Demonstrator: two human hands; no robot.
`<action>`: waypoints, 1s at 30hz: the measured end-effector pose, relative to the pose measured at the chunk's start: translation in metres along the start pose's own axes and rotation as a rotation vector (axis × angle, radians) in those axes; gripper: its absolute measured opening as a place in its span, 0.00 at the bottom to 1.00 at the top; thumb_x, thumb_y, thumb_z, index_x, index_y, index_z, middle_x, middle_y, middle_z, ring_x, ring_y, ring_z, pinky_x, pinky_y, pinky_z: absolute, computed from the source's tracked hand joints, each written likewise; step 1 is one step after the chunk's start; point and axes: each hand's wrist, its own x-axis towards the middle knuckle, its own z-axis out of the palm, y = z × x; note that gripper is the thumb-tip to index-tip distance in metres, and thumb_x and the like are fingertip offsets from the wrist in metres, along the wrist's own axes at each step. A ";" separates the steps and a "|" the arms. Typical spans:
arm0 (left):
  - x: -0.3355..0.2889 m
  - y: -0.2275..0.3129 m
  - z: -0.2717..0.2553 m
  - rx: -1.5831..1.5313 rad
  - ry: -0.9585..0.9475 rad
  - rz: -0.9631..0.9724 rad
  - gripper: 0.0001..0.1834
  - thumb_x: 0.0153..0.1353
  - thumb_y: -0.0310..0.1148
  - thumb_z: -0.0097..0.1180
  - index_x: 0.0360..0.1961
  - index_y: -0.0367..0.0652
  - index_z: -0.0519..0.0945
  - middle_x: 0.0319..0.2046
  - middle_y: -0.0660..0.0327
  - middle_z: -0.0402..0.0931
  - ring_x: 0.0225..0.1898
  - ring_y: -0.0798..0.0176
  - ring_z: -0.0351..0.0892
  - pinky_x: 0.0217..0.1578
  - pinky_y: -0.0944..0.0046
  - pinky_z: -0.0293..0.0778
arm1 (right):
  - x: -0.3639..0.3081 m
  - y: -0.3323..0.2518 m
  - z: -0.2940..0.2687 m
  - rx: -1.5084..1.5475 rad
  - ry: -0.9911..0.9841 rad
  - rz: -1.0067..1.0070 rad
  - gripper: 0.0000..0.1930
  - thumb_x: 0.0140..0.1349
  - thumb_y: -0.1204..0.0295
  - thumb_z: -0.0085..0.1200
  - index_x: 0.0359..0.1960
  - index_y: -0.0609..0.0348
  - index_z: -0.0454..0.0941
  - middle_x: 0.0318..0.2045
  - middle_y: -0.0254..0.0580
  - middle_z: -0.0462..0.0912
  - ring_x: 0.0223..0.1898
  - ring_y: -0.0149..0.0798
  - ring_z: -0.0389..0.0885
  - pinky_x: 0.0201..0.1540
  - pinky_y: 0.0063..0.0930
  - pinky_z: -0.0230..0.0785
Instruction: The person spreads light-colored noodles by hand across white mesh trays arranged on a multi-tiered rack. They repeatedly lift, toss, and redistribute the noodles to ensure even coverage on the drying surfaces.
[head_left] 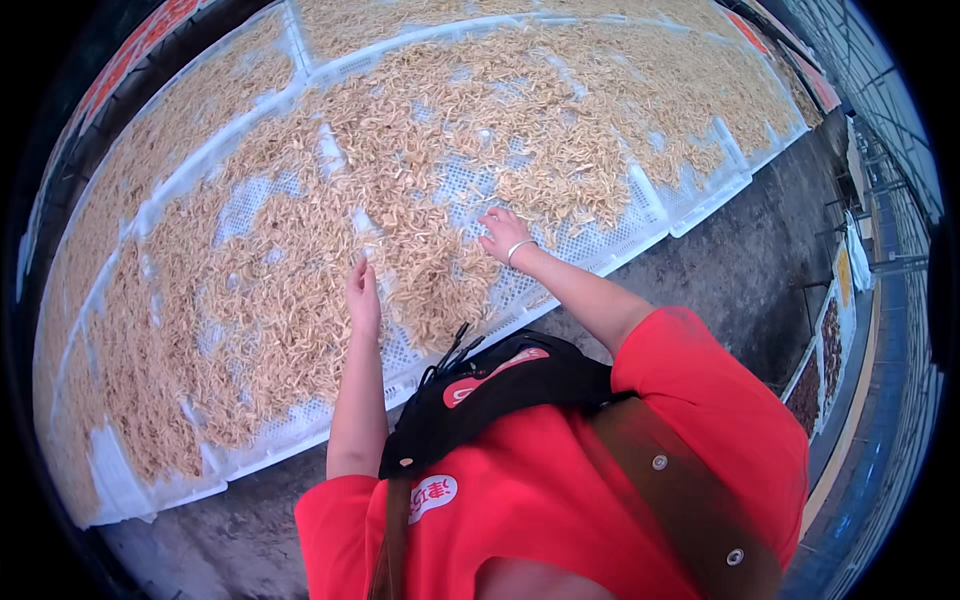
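Pale tan dried strips (440, 300) lie in a loose layer over white perforated trays (465, 190), heaped thicker between my two hands. My left hand (363, 298) is held edge-on at the left side of that heap, fingers stretched out and no strip visible in it. To the right, my right hand (505, 235), with a pale bracelet at the wrist, reaches over a thinly covered patch of tray. Its fingers are apart and slightly bent, near the strips. Whether the fingertips touch them I cannot tell.
Raised white tray rims (300, 75) divide the spread. A dark concrete floor (745, 265) runs along the near tray edge. Black straps (452, 352) hang from my waist close to that edge. Trays with darker pieces (830, 345) stand at the right.
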 end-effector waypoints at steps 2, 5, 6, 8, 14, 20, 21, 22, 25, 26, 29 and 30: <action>-0.033 0.017 -0.053 -0.488 0.220 -0.191 0.19 0.65 0.38 0.50 0.53 0.40 0.72 0.38 0.60 0.73 0.37 0.66 0.74 0.39 0.71 0.75 | -0.019 -0.013 0.011 0.020 0.054 0.026 0.22 0.56 0.59 0.53 0.53 0.49 0.73 0.56 0.46 0.68 0.58 0.48 0.65 0.57 0.47 0.61; -0.105 0.027 -0.161 -0.903 0.417 -0.285 0.13 0.65 0.37 0.50 0.46 0.41 0.74 0.33 0.62 0.74 0.34 0.66 0.75 0.33 0.69 0.77 | -0.054 -0.073 0.046 0.056 -0.029 -0.025 0.24 0.55 0.61 0.56 0.53 0.55 0.73 0.52 0.52 0.71 0.54 0.52 0.69 0.59 0.40 0.62; -0.133 0.024 -0.197 -1.010 0.452 -0.271 0.13 0.65 0.38 0.49 0.45 0.42 0.73 0.33 0.62 0.73 0.33 0.66 0.75 0.31 0.70 0.76 | -0.063 -0.097 0.060 0.070 -0.057 -0.054 0.24 0.55 0.61 0.56 0.53 0.56 0.73 0.51 0.53 0.71 0.54 0.53 0.69 0.59 0.40 0.62; -0.194 0.001 -0.267 -1.216 0.517 -0.193 0.11 0.65 0.37 0.49 0.42 0.42 0.74 0.29 0.63 0.74 0.28 0.67 0.75 0.26 0.71 0.75 | -0.079 -0.135 0.090 0.130 -0.141 -0.115 0.24 0.55 0.60 0.55 0.53 0.54 0.73 0.53 0.52 0.70 0.56 0.52 0.68 0.60 0.39 0.60; -0.349 -0.035 -0.403 -1.366 0.749 -0.060 0.10 0.66 0.35 0.46 0.35 0.42 0.77 0.24 0.65 0.74 0.25 0.70 0.70 0.22 0.73 0.68 | -0.111 -0.276 0.173 0.069 -0.300 -0.247 0.26 0.55 0.58 0.54 0.56 0.51 0.71 0.56 0.53 0.67 0.58 0.51 0.66 0.62 0.41 0.58; -0.403 -0.077 -0.479 -1.457 0.854 -0.038 0.11 0.64 0.36 0.47 0.35 0.43 0.79 0.26 0.64 0.75 0.27 0.68 0.72 0.24 0.70 0.70 | -0.102 -0.421 0.234 -0.126 -0.397 -0.202 0.33 0.54 0.55 0.53 0.62 0.50 0.63 0.61 0.53 0.64 0.63 0.51 0.61 0.64 0.44 0.55; -0.405 -0.083 -0.492 -1.464 0.849 -0.058 0.11 0.64 0.36 0.47 0.37 0.43 0.79 0.26 0.64 0.75 0.28 0.68 0.72 0.26 0.70 0.70 | -0.097 -0.437 0.245 -0.103 -0.393 -0.192 0.34 0.54 0.54 0.53 0.63 0.51 0.62 0.61 0.53 0.64 0.63 0.53 0.62 0.64 0.44 0.55; -0.398 -0.087 -0.502 -1.476 0.830 -0.075 0.11 0.64 0.36 0.47 0.37 0.43 0.78 0.27 0.64 0.74 0.28 0.68 0.72 0.26 0.70 0.70 | -0.084 -0.439 0.259 -0.072 -0.406 -0.162 0.34 0.54 0.53 0.53 0.63 0.51 0.63 0.61 0.54 0.65 0.62 0.53 0.62 0.64 0.43 0.55; -0.383 -0.093 -0.550 -1.480 0.776 -0.087 0.10 0.64 0.36 0.48 0.39 0.43 0.77 0.28 0.63 0.74 0.30 0.68 0.72 0.27 0.70 0.70 | -0.064 -0.473 0.293 0.034 -0.506 -0.074 0.33 0.54 0.53 0.54 0.62 0.49 0.65 0.58 0.52 0.68 0.60 0.52 0.64 0.62 0.41 0.58; -0.379 -0.094 -0.569 -1.476 0.789 -0.101 0.10 0.64 0.36 0.48 0.39 0.43 0.78 0.28 0.63 0.74 0.29 0.68 0.72 0.27 0.71 0.70 | -0.063 -0.490 0.304 -0.076 -0.438 -0.118 0.32 0.54 0.53 0.54 0.61 0.49 0.66 0.57 0.51 0.68 0.60 0.51 0.64 0.61 0.42 0.58; -0.385 -0.091 -0.640 -1.443 0.904 -0.185 0.10 0.64 0.35 0.49 0.39 0.43 0.78 0.28 0.64 0.74 0.29 0.68 0.72 0.27 0.71 0.70 | -0.084 -0.605 0.318 -0.229 -0.308 -0.316 0.30 0.55 0.55 0.54 0.60 0.46 0.66 0.57 0.47 0.67 0.59 0.49 0.63 0.59 0.45 0.58; -0.385 -0.091 -0.660 -1.433 0.906 -0.210 0.10 0.64 0.35 0.49 0.39 0.43 0.77 0.28 0.64 0.74 0.28 0.68 0.72 0.27 0.71 0.70 | -0.085 -0.639 0.333 -0.179 -0.327 -0.373 0.30 0.54 0.55 0.54 0.60 0.45 0.65 0.58 0.47 0.65 0.59 0.50 0.63 0.60 0.46 0.57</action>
